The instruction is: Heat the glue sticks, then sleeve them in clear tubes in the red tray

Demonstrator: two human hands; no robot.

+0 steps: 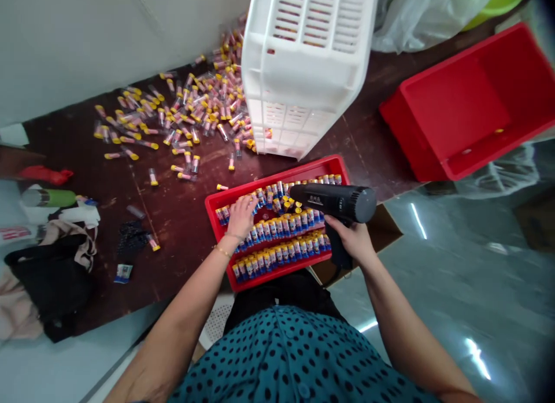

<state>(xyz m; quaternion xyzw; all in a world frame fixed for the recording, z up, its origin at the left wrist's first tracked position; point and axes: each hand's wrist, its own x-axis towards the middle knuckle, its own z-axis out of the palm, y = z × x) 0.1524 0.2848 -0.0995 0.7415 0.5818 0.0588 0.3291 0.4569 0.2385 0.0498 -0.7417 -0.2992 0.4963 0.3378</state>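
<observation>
A red tray (277, 274) at the table's front edge holds rows of small tubes (277, 256) with yellow caps and blue bases. In my right hand (352, 236) is the handle of a black heat-gun-like tool (332, 200), its barrel pointing left over the tray's upper right part. Beneath the barrel's tip, several tubes stand or lean out of line. My left hand (241, 217) rests over the tubes at the tray's left side, fingers spread and touching their tops; no tube is seen gripped in it.
A white slotted basket (303, 73) stands behind the tray. Many loose yellow-capped tubes (195, 111) lie behind and left. A red bin (468, 102) is at the right. A black bag (50, 276) sits far left, near a green roll (56, 198).
</observation>
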